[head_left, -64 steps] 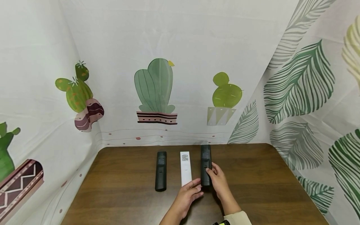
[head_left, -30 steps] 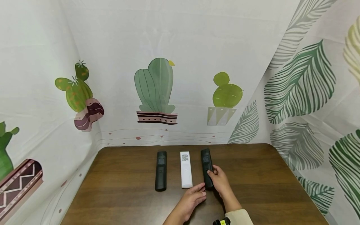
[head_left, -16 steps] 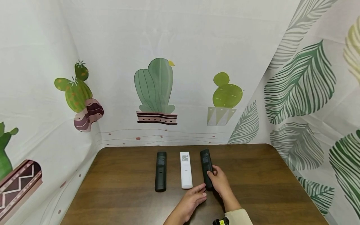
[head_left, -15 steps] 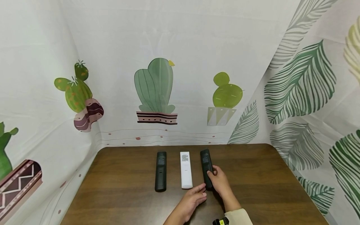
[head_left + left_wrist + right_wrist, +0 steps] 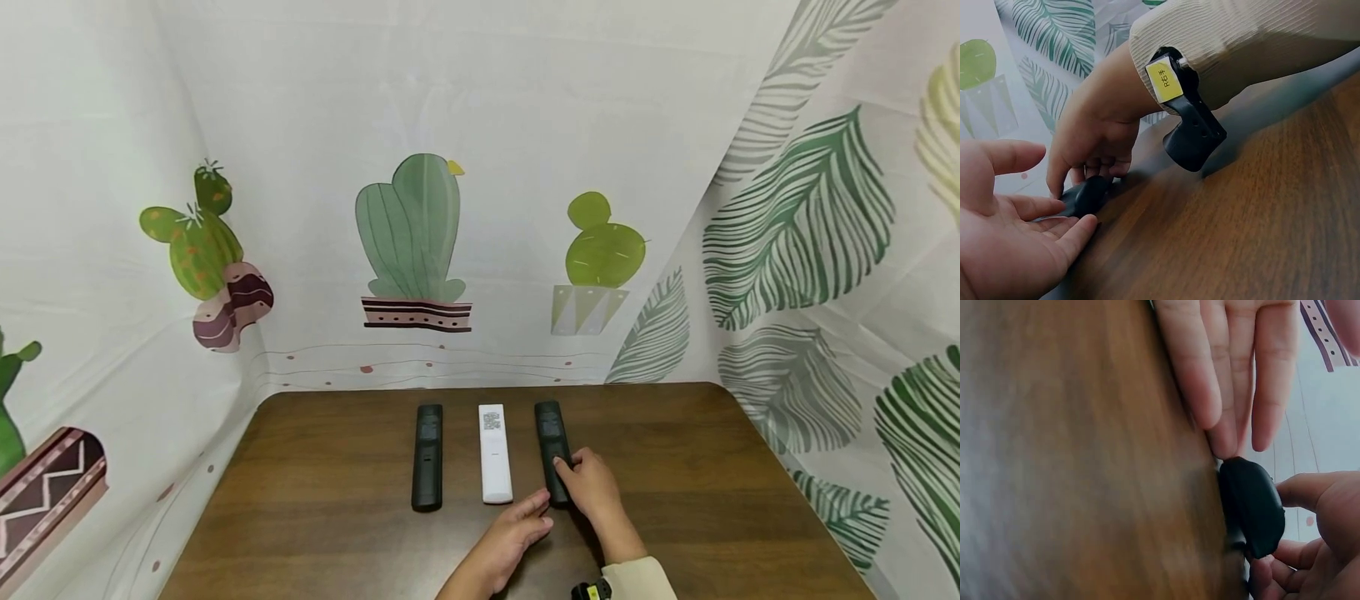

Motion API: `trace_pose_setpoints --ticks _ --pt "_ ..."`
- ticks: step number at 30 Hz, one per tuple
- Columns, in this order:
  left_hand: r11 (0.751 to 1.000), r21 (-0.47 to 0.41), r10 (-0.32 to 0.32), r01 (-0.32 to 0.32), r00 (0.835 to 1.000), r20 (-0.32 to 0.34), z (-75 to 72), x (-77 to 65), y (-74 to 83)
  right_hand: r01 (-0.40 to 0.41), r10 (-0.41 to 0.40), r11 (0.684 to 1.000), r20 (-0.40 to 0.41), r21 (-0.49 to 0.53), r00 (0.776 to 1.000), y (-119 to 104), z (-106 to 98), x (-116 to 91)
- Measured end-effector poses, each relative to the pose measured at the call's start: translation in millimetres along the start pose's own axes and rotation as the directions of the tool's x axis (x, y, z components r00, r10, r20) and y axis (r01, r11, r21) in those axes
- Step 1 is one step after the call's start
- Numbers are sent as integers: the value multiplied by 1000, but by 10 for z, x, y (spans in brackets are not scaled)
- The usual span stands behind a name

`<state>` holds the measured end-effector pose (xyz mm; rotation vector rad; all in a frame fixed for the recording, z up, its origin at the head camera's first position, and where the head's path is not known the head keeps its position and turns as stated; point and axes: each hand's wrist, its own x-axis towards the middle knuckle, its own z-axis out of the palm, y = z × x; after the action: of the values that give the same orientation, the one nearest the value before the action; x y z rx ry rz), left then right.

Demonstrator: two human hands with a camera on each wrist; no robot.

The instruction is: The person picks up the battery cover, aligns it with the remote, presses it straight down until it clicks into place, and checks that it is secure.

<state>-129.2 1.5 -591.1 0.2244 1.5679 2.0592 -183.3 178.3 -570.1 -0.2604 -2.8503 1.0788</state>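
Note:
Three remote controls lie in a row in the head view, backs up. A black remote control (image 5: 427,458) is on the left and a white remote control (image 5: 495,454) in the middle. My right hand (image 5: 594,485) holds the right-hand black remote control (image 5: 552,433), thumb on its back and fingers along its right side. That remote lies low at the table, its far end leaning slightly left. My left hand (image 5: 512,537) has its fingers extended, the tips right at this remote's near end. In the right wrist view those straight fingers (image 5: 1188,369) meet the remote's end (image 5: 1254,506).
The brown wooden table (image 5: 315,533) has a printed cloth (image 5: 517,125) with cacti hanging behind it, and leaf-patterned cloth (image 5: 795,217) at the right. A black wrist device (image 5: 1194,137) with a yellow label sits on the right sleeve.
The right-hand black remote has come down and slightly nearer, and its near end has swung right. My left hand has shifted right, away from the white remote's near end.

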Motion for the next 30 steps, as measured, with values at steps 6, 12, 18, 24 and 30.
trace_pose_setpoints --ticks 6,12,18,24,30 --pt "1000 19 -5 5 1000 2 0 9 -16 -7 6 1000 19 24 1000 26 -28 -7" --pt "999 43 -15 15 1000 -3 14 5 10 5 -6 999 45 32 999 26 -58 -12" --pt "998 56 -14 15 1000 -17 30 14 5 -8 6 999 55 50 998 43 -51 -11" --pt "998 64 -5 6 1000 -28 40 32 -9 -7 3 998 66 59 998 55 -70 -18" --pt "998 62 5 -3 999 -36 53 34 -18 -14 8 996 71 91 997 70 -80 -20"
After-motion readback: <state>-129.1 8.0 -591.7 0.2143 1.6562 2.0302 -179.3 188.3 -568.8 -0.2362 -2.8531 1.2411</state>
